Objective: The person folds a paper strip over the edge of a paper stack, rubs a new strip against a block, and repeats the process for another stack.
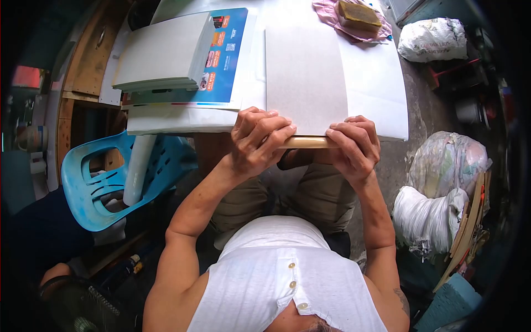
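A long pale grey sheet (307, 77) lies flat on the white-covered table (381, 99), its near end at the table's front edge. Along that end runs a narrow tan strip (310, 142), which may be a rod or a folded edge. My left hand (260, 138) is closed on the strip's left end, fingers curled over the sheet's near left corner. At the right end, my right hand (355, 145) is closed the same way, fingertips on the sheet's near right corner. Both thumbs are hidden under the edge.
Left on the table, a stack of pale boards (163, 52) rests on a blue printed sheet (228, 72). A brown block (358, 19) sits on pink cloth (327, 12). A blue plastic chair (83, 166) stands lower left; white sacks (428, 213) and wood strips (462, 238) lie right.
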Tool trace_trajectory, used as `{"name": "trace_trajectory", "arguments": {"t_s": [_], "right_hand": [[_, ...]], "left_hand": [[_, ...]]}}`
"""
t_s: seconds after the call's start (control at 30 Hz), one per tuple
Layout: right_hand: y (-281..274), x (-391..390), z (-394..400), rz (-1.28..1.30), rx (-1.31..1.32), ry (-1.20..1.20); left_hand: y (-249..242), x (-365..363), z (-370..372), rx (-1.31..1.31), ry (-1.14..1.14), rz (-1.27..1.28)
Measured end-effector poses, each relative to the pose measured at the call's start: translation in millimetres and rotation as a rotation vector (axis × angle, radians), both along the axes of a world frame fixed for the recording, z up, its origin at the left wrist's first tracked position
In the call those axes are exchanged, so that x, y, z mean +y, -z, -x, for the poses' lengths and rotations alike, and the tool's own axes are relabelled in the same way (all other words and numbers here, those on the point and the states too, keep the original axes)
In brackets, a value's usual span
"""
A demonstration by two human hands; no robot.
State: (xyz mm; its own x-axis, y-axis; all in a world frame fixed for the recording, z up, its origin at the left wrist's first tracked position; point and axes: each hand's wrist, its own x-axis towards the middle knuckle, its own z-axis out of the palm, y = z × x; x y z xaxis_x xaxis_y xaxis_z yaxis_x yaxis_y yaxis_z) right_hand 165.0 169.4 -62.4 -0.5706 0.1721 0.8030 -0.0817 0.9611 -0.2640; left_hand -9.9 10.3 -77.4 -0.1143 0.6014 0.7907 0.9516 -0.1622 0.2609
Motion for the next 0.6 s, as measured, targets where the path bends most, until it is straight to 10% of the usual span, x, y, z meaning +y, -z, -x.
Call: {"name": "trace_trajectory", "arguments": {"t_s": [0.6], "right_hand": [[-22.1,1.8,-2.9,0.322,-0.187,-0.034]], "left_hand": [[-15.9,-2.2,0.1,-0.244,0.023,0.102]]}}
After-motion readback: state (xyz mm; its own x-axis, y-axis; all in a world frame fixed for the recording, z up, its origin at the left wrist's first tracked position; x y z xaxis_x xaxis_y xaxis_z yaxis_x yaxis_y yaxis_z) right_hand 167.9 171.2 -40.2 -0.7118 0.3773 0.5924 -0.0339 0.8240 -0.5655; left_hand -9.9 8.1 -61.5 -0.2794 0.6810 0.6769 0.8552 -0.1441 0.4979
